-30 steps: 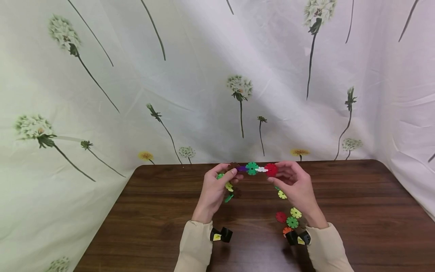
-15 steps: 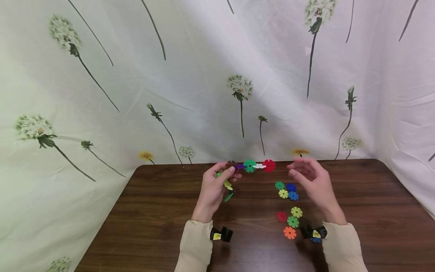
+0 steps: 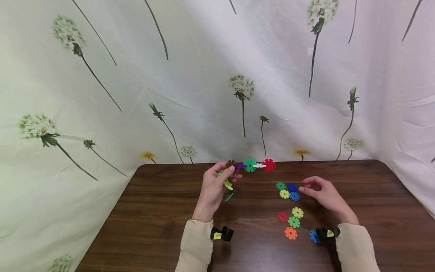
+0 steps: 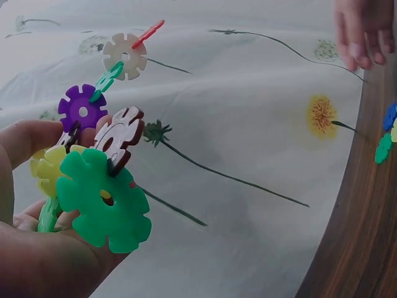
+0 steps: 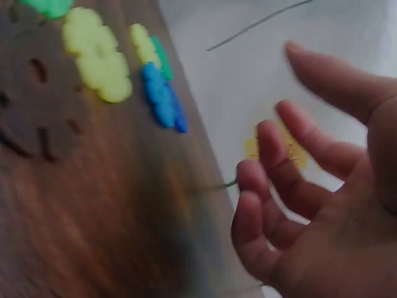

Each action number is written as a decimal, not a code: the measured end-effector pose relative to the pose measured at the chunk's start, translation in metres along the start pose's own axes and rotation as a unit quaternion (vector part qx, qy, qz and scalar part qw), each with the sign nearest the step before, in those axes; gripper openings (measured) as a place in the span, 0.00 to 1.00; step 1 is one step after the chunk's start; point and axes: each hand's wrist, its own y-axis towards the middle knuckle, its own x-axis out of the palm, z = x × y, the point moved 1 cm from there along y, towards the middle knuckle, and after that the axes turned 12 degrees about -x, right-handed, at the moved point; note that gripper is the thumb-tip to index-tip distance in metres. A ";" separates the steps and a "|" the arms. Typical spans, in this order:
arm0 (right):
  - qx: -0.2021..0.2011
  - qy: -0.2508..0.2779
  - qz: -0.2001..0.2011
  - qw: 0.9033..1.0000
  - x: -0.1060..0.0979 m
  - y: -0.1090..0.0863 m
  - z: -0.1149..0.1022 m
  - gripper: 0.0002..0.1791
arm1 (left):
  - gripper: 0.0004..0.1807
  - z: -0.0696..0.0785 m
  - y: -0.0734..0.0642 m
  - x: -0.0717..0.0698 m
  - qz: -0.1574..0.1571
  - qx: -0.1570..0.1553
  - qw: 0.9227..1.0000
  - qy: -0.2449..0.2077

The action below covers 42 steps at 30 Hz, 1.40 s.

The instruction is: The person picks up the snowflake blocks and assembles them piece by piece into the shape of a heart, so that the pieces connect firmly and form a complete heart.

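My left hand point(image 3: 214, 185) pinches a chain of slotted plastic snowflake discs between thumb and fingers at a brown disc point(image 4: 121, 139). From there a purple disc point(image 4: 82, 110), a green disc point(image 3: 250, 165), a white disc point(image 4: 126, 57) and a red disc point(image 3: 269, 165) reach out to the right in the air. Another stretch, with yellow and a large green disc point(image 4: 102, 205), hangs by the palm. My right hand point(image 3: 327, 194) holds nothing, its fingers loosely bent, just right of a dark blue disc point(image 3: 292, 187) and a lighter blue disc point(image 3: 294, 196).
Beside those blue discs lie a green disc point(image 3: 280, 185) and a yellow disc point(image 3: 284, 194). Nearer are red, yellow, green and orange point(image 3: 290, 233) discs, a brown disc point(image 5: 37, 81) and a blue disc point(image 3: 314, 236) partly under the right wrist camera. A flowered curtain point(image 3: 204, 94) backs the wooden table point(image 3: 153, 211).
My right hand has let go of the chain's red disc and moved right and down towards the loose blue discs. The left hand keeps its hold, almost still.
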 end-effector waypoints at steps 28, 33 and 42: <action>0.030 -0.097 -0.077 0.992 0.025 0.006 -0.012 0.20 | 0.02 0.001 0.001 0.000 0.002 0.004 1.000 0.012; 0.033 -0.110 -0.078 0.990 0.026 0.006 -0.012 0.18 | 0.02 0.001 0.001 0.000 0.004 0.003 1.000 0.013; 0.054 -0.105 -0.085 0.989 0.026 0.006 -0.013 0.19 | 0.02 0.000 0.000 0.000 0.007 0.000 1.000 0.010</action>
